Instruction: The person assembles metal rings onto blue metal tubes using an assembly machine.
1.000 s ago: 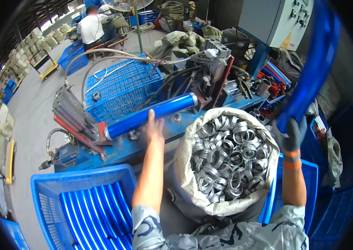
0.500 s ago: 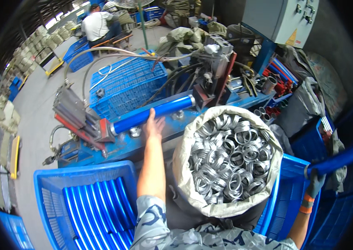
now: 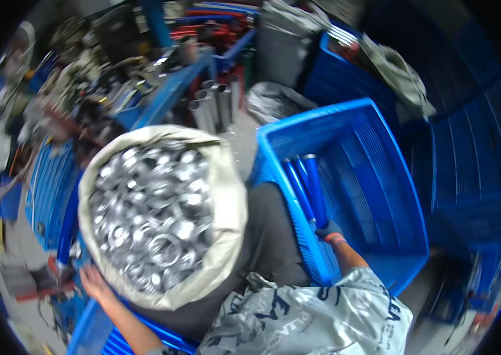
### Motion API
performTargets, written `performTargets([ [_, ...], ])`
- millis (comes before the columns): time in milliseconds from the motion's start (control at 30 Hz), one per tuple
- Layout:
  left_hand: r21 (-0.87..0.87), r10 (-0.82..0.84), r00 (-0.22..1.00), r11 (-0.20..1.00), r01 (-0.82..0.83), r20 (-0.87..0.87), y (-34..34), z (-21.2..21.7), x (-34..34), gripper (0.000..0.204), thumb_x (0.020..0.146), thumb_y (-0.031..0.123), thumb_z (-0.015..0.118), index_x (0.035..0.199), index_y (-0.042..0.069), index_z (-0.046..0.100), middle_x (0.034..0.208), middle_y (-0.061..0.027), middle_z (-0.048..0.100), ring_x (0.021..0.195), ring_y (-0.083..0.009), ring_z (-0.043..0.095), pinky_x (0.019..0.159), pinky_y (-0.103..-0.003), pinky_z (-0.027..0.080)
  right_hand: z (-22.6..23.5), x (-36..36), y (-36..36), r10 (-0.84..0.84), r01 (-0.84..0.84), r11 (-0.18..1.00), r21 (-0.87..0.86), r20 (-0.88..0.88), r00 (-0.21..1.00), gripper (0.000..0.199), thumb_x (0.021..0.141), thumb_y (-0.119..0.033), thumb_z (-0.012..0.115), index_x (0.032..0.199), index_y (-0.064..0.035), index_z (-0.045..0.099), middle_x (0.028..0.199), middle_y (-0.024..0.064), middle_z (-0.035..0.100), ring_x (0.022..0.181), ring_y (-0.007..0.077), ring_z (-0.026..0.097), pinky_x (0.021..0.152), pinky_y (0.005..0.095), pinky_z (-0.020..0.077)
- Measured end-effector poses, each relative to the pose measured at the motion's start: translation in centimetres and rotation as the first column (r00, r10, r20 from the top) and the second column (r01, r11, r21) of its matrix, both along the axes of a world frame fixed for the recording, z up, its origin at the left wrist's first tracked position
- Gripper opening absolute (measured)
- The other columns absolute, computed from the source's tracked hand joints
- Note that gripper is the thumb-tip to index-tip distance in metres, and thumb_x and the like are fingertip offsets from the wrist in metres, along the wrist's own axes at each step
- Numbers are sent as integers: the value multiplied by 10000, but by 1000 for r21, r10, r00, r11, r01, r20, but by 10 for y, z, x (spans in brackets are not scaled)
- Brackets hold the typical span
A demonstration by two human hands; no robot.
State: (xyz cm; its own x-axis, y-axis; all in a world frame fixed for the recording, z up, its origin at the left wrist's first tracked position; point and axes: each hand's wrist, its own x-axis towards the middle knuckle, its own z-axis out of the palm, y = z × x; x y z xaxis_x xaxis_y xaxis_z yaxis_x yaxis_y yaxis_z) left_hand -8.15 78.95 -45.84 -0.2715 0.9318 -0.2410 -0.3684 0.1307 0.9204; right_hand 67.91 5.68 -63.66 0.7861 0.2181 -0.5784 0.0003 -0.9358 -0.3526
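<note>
Blue tube (image 3: pixel 313 186) lies inside the blue crate (image 3: pixel 414 216), along its left side, far end toward the far-left corner. Right hand (image 3: pixel 328 231), gloved, grasps the tube's near end just inside the left wall; blur hides the exact finger closure. Two more tubes (image 3: pixel 299 190) sit between it and that wall, roughly parallel; can't tell if touching. Crate's right half shows bare floor and ribbed far wall.

Step in hand looks like laying the tube in beside the others. Next move probably calls for easing the fingers off without rolling the tubes, then lifting the hand over the crate rim.

Left hand (image 3: pixel 92 281), bare, is released: fingers spread, nothing held. It's beside the lower-left edge of the bag (image 3: pixel 229 216); contact unclear. Bag is full of loose metal rings (image 3: pixel 159 219), rim folded out. Left of it, near that hand, another blue tube (image 3: pixel 68 219), blurred.

Second crate (image 3: pixel 88 331) at lower left, more tubes partly hidden by left forearm. Past the bag's far edge: blue bench (image 3: pixel 170 94), with upright metal pipes (image 3: pixel 212 106) by its side. Grey sack (image 3: pixel 280 50) beyond the crate's far-left corner; dark crates (image 3: pixel 475 154) to the right.

In the way: bag and knee (image 3: pixel 274 222) stand between the hands; the crate's left wall is close to the glove.
</note>
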Motion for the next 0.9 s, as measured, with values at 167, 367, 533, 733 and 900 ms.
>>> performTargets([
  [167,-291,29,876,937,-191,-482,-124,2,-20,407,1112,361,694,1282,31,861,958,-48,849,647,-200,686,536,-383,495,-77,20,-19,-169,162,985,-58,-150,974,671,832,-380,950,1367,-14,776,1156,227,845,997,334,845,943,477,669],
  [367,-20,39,331,985,-171,-943,-245,15,-14,328,1032,267,726,1097,-34,837,979,-102,825,799,-209,704,715,-405,560,-144,58,13,-10,-16,951,-309,-82,997,775,832,-460,983,1462,-81,739,1431,284,789,1347,438,771,1170,527,604],
  [533,-106,-115,-75,988,-108,-991,-290,22,-11,262,1039,189,756,1152,-43,800,1076,-133,837,951,-231,720,901,-431,581,-179,86,32,-25,-1,955,-296,-84,996,734,861,-415,958,1456,-72,699,1443,289,773,1326,483,767,1159,533,612],
  [733,-158,-155,45,985,-68,-987,-313,22,-11,197,1059,139,754,1178,-17,762,957,-129,805,813,-235,726,742,-401,581,-227,53,23,-138,145,989,-10,248,959,849,863,-263,921,1598,22,605,1547,302,690,1441,480,674,1250,526,538],
  [900,-285,-239,264,947,-152,-935,-314,10,-4,165,1076,147,741,1160,4,742,875,-110,783,697,-201,700,614,-365,545,-271,5,-16,-194,136,977,161,427,883,730,890,-145,863,1556,60,648,1532,324,693,1460,505,646,1292,501,496],
])
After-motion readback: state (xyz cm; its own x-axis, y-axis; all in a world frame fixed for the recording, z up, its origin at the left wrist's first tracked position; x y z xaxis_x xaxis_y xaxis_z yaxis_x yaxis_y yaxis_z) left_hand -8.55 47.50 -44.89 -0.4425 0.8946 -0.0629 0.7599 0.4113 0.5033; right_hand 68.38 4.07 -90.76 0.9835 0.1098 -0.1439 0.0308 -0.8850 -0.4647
